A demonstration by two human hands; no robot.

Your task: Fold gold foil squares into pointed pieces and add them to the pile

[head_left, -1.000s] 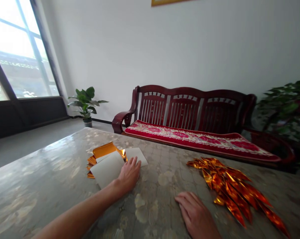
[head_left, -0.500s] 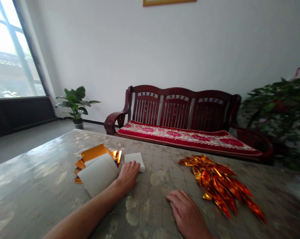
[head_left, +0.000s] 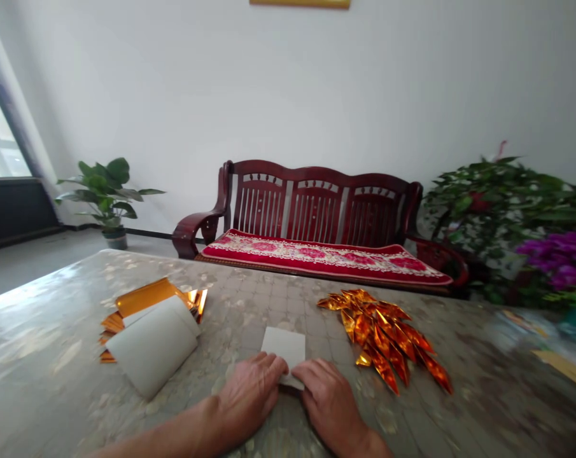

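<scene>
White paper sheet (head_left: 284, 348) lies flat on the near part of the glossy patterned desk (head_left: 44, 318), its near edge under the fingers (head_left: 268, 369) of the left hand (head_left: 247, 402) and right hand (head_left: 328, 407), which sit close together, narrowly pinching it down. To the left, a curled stack of white paper (head_left: 151, 346) rests on gold foil sheets (head_left: 147, 298). Just right of the right hand lies a heap of folded gold foil triangles (head_left: 376, 334). Farther off stand a dark wooden bench (head_left: 316, 203) with a red cushion (head_left: 326, 256), a potted plant (head_left: 104, 187) and purple flowers (head_left: 562, 257).
</scene>
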